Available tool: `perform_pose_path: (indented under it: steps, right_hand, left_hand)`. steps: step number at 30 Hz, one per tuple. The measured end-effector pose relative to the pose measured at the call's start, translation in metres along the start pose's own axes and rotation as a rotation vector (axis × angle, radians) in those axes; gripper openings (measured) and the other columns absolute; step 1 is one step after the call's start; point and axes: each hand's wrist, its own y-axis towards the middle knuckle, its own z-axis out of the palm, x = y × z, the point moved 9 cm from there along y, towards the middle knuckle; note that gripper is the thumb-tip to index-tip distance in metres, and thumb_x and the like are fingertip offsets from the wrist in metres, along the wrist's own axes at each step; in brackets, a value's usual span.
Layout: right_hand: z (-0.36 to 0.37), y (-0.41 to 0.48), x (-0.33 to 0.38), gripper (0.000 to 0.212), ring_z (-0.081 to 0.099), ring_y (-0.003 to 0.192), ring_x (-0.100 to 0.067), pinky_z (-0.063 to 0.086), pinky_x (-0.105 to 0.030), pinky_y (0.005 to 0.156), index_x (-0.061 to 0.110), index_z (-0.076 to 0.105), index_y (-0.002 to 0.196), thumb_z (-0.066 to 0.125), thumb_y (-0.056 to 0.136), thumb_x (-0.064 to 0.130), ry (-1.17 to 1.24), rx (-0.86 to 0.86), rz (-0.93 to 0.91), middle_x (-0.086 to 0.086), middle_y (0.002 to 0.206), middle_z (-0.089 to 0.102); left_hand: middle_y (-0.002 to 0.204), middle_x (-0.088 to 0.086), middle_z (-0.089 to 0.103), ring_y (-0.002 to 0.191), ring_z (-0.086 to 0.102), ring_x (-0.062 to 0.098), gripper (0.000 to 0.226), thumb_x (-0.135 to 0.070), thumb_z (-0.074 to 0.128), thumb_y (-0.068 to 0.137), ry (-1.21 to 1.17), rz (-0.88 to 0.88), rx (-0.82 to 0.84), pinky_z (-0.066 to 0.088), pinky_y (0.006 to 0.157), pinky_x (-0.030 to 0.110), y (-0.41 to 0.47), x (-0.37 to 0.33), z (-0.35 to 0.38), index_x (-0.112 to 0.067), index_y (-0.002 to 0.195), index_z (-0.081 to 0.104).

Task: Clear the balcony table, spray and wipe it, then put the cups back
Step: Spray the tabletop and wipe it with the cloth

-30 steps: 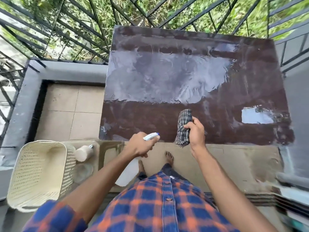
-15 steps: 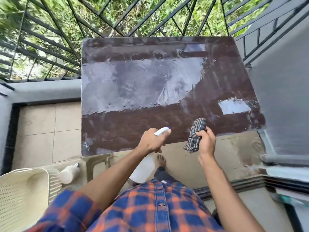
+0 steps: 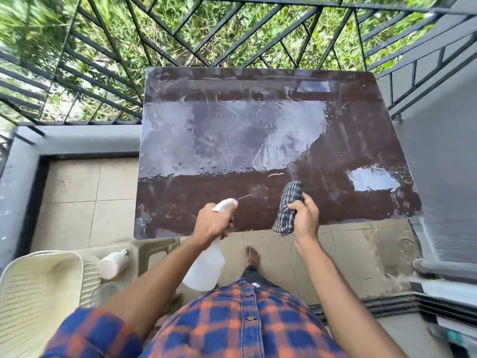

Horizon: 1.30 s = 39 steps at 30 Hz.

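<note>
The dark brown balcony table (image 3: 335, 156) stands in front of me, bare, its top glossy with wet patches. My left hand (image 3: 213, 223) grips a white spray bottle (image 3: 206, 267) at the table's near edge, and a thin jet leaves the nozzle onto the tabletop. My right hand (image 3: 305, 218) holds a folded checked cloth (image 3: 287, 208) upright just above the near edge, to the right of the bottle. A cream cup (image 3: 112, 263) lies on its side on a plastic chair seat at lower left.
A cream perforated basket (image 3: 33, 301) sits at the lower left beside the plastic chair (image 3: 152, 251). Black metal railing (image 3: 180, 34) closes the far side. A grey wall (image 3: 444, 151) runs along the right. Tiled floor (image 3: 85, 202) lies to the table's left, with my bare foot (image 3: 253, 255) below.
The view swung so the table sits more central. My left hand pushed the bottle forward over the near edge and spray now comes out. My right hand keeps the cloth.
</note>
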Motion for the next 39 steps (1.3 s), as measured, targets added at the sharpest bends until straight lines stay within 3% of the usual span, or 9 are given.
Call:
perform_pose_path:
  steps: [6,10,17,20,24,28,32,35,39]
  right_hand:
    - [0.039,-0.009,0.003,0.04,0.062,0.079,-0.025,0.05,-0.034,0.069,0.017,0.069,0.105,0.059,0.068,0.008,-0.089,0.122,-0.006,-0.01,0.089,0.069]
    - [0.066,-0.015,-0.003,0.044,0.065,0.08,-0.026,0.055,-0.043,0.072,0.019,0.069,0.111,0.06,0.069,0.01,-0.187,0.21,-0.013,-0.015,0.096,0.072]
    - [0.107,-0.03,-0.004,0.036,0.062,0.061,-0.001,0.046,-0.013,0.052,0.015,0.064,0.112,0.057,0.084,-0.008,-0.309,0.333,-0.079,-0.003,0.086,0.068]
    - [0.117,-0.035,-0.005,0.038,0.062,0.069,-0.016,0.046,-0.014,0.051,0.017,0.065,0.113,0.059,0.082,-0.006,-0.341,0.368,-0.091,-0.004,0.087,0.068]
    - [0.123,-0.041,-0.007,0.037,0.062,0.069,-0.017,0.048,-0.017,0.054,0.017,0.066,0.111,0.059,0.082,-0.005,-0.364,0.4,-0.102,-0.004,0.087,0.069]
    - [0.117,-0.037,-0.003,0.038,0.062,0.069,-0.018,0.047,-0.015,0.053,0.015,0.066,0.113,0.059,0.082,-0.006,-0.347,0.382,-0.108,-0.008,0.091,0.069]
    - [0.105,-0.03,0.0,0.041,0.063,0.07,-0.018,0.047,-0.015,0.054,0.015,0.068,0.116,0.061,0.081,-0.004,-0.336,0.335,-0.114,-0.009,0.094,0.071]
    - [0.091,-0.023,0.002,0.039,0.064,0.073,-0.02,0.051,-0.023,0.06,0.019,0.067,0.114,0.06,0.081,-0.002,-0.314,0.307,-0.1,-0.01,0.096,0.072]
    - [0.07,-0.015,0.008,0.044,0.065,0.08,-0.022,0.052,-0.033,0.071,0.019,0.068,0.115,0.063,0.073,0.01,-0.279,0.24,-0.092,-0.009,0.099,0.072]
  left_hand:
    - [0.071,0.01,0.075,0.042,0.06,0.017,0.05,-0.05,0.063,0.096,-0.048,-0.032,-0.222,0.047,0.048,0.03,-0.01,0.02,-0.068,-0.004,0.078,0.072]
    - [0.067,0.01,0.071,0.04,0.057,0.014,0.042,-0.05,0.063,0.096,-0.102,-0.057,-0.412,0.047,0.043,0.024,-0.021,0.036,-0.122,-0.011,0.083,0.073]
    - [0.068,0.002,0.074,0.047,0.065,0.022,0.048,-0.057,0.063,0.089,-0.233,-0.077,-0.607,0.055,0.059,0.036,-0.04,0.066,-0.178,-0.01,0.085,0.074]
    - [0.06,0.004,0.07,0.046,0.062,0.024,0.06,-0.063,0.064,0.082,-0.276,-0.075,-0.64,0.052,0.058,0.036,-0.043,0.065,-0.182,-0.004,0.081,0.072]
    - [0.069,0.003,0.076,0.047,0.066,0.024,0.045,-0.054,0.066,0.091,-0.268,-0.056,-0.601,0.058,0.059,0.037,-0.037,0.054,-0.17,-0.01,0.08,0.075]
    - [0.067,0.006,0.072,0.042,0.057,0.019,0.043,-0.046,0.066,0.096,-0.267,-0.034,-0.536,0.046,0.043,0.023,-0.03,0.039,-0.147,-0.009,0.074,0.072]
    - [0.068,0.01,0.071,0.042,0.055,0.015,0.043,-0.042,0.067,0.097,-0.304,-0.012,-0.421,0.046,0.042,0.023,-0.018,0.021,-0.119,-0.005,0.076,0.071]
    - [0.075,0.015,0.075,0.053,0.061,0.021,0.043,-0.045,0.068,0.096,-0.299,0.001,-0.298,0.05,0.05,0.031,-0.009,0.011,-0.09,-0.004,0.082,0.074]
    - [0.069,0.014,0.071,0.042,0.055,0.015,0.05,-0.045,0.07,0.094,-0.219,0.025,-0.251,0.047,0.046,0.026,-0.005,-0.009,-0.057,0.003,0.083,0.071]
